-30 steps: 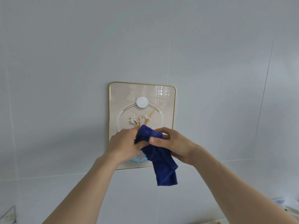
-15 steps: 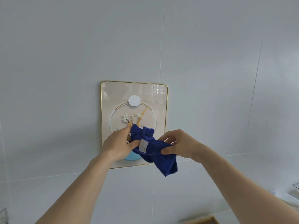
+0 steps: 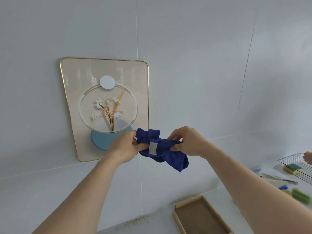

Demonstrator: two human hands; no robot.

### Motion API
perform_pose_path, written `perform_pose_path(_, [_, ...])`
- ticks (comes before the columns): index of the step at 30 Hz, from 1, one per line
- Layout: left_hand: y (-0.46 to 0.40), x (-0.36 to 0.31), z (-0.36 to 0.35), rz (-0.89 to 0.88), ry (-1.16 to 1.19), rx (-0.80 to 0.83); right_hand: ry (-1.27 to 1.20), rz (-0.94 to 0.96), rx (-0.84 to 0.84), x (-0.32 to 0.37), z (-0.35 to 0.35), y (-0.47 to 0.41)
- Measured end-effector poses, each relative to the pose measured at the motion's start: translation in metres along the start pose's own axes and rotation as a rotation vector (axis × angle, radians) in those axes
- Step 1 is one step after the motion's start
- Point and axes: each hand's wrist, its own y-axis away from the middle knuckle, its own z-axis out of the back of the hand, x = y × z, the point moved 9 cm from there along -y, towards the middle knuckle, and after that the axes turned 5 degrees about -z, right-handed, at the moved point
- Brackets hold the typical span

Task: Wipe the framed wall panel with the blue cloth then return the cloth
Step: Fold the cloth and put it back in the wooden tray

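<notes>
- Bare wall all round the framed wall panel (image 3: 104,108); wooden tray (image 3: 200,217) on the desk (image 3: 236,200) below, wire rack (image 3: 298,164) far right.
- Blue cloth (image 3: 162,149) bunched, white tag facing out, in front of the panel's lower right corner.
- Long axis roughly level, loose end drooping right.
- Left hand (image 3: 124,146) and right hand (image 3: 187,142) pinching opposite ends.

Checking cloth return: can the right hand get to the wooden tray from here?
Probably yes. The wooden tray lies open below the right hand, nothing between, though both hands hold the blue cloth.
</notes>
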Motion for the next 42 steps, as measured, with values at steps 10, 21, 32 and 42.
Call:
perform_pose_path(10, [-0.043,-0.01,-0.113,0.064,-0.005,0.12,-0.009,-0.112,0.023,-0.12,0.006,-0.019])
perform_pose_path(21, [-0.078,0.02,-0.262,0.191,0.009,0.227,-0.013,-0.235,0.131,-0.271,-0.039,-0.048])
perform_pose_path(32, [-0.056,0.099,-0.413,0.436,0.009,0.384,0.011,-0.361,0.335,-0.403,-0.149,-0.052])
perform_pose_path(42, [-0.005,0.143,-0.512,0.563,0.114,0.594,0.11,-0.394,0.477,-0.464,-0.23,-0.017])
